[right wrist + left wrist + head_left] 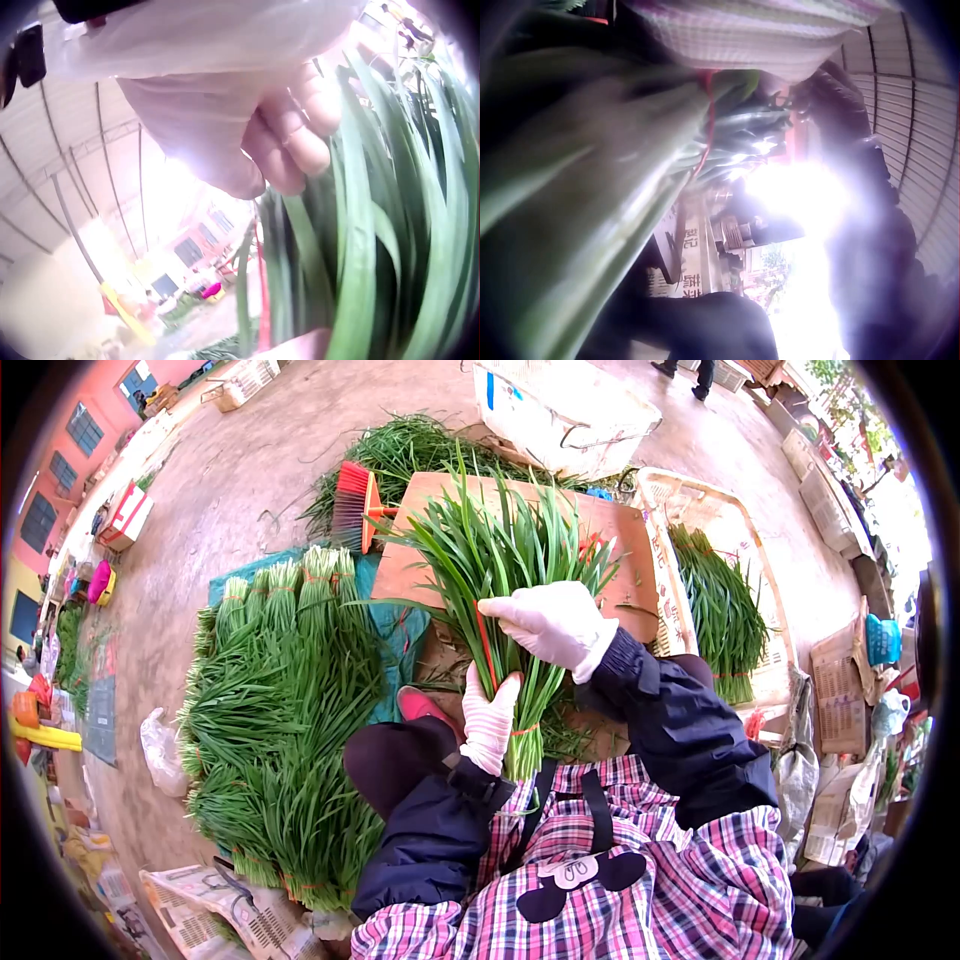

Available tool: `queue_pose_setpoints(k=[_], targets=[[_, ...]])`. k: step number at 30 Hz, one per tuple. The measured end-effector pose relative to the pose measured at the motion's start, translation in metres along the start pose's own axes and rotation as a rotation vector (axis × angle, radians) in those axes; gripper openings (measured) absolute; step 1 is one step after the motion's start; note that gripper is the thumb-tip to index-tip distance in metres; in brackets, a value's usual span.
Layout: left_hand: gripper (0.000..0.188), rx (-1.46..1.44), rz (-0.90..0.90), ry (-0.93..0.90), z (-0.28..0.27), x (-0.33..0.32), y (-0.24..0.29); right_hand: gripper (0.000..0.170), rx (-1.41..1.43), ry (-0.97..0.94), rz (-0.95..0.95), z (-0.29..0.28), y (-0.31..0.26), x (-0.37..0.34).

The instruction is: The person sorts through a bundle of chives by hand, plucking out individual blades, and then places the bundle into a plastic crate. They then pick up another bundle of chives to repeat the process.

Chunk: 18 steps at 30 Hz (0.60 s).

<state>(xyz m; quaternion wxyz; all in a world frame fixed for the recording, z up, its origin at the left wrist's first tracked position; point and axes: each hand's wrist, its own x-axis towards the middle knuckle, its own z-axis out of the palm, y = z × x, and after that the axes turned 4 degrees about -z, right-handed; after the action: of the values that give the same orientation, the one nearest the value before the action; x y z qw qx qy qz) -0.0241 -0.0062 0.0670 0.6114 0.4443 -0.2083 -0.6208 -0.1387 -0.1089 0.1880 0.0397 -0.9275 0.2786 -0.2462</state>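
Head cam: your L grip (488, 720), striped glove on, is wrapped round the lower stems of the green bunch (500, 550); its leaves fan out beyond both grips, stem ends just below the L one. Orange band (525, 730) rings the stems just R of your L grip. Your R grip (560, 625), white glove, is above & R of the L one, in front of the leaves, pinching the top end of a red tie (484, 645) that runs down to the L grip. Board (632, 565) is under the leaves, beyond the grips; brush (358, 505) at its far L. Big pile (285, 730) of tied greens L of your L grip, w/ blue-green sheet (398, 650) between. R of your R grip: crate (675, 595) w/ another bunch in it; white crate (540, 430) well beyond both grips.

L wrist cam: your L grip is along the top, fingertips hidden; blurry greens below & L of it. Thin red strand (709, 124) crosses them just under the grip; can't tell if it's the tie. Glare hides much.

R wrist cam: your R grip has fingers curled, tips at the tie's top; bunch's leaves close by on the R, tie hanging below.
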Motion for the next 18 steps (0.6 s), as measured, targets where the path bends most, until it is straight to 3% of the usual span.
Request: queue_pose_setpoints(k=[2,5,8,13,18], targets=[[0.040,-0.030,-0.001,-0.016,0.003,-0.002,0.002,0.027,-0.124,-0.146,-0.031,0.000,0.007,0.008],[0.041,-0.050,-0.042,-0.044,0.002,-0.003,0.003,0.013,-0.240,-0.308,-0.057,-0.010,0.006,0.023],[0.042,-0.046,-0.042,-0.048,0.003,-0.002,0.000,0.011,-0.281,-0.432,-0.101,-0.015,0.008,0.032],[0.040,-0.049,-0.055,-0.066,0.002,0.000,-0.004,0.010,-0.363,-0.506,-0.274,-0.016,0.021,0.032],[0.040,-0.046,-0.064,-0.076,0.005,-0.003,-0.001,0.006,-0.320,-0.556,-0.262,-0.018,0.020,0.032]])
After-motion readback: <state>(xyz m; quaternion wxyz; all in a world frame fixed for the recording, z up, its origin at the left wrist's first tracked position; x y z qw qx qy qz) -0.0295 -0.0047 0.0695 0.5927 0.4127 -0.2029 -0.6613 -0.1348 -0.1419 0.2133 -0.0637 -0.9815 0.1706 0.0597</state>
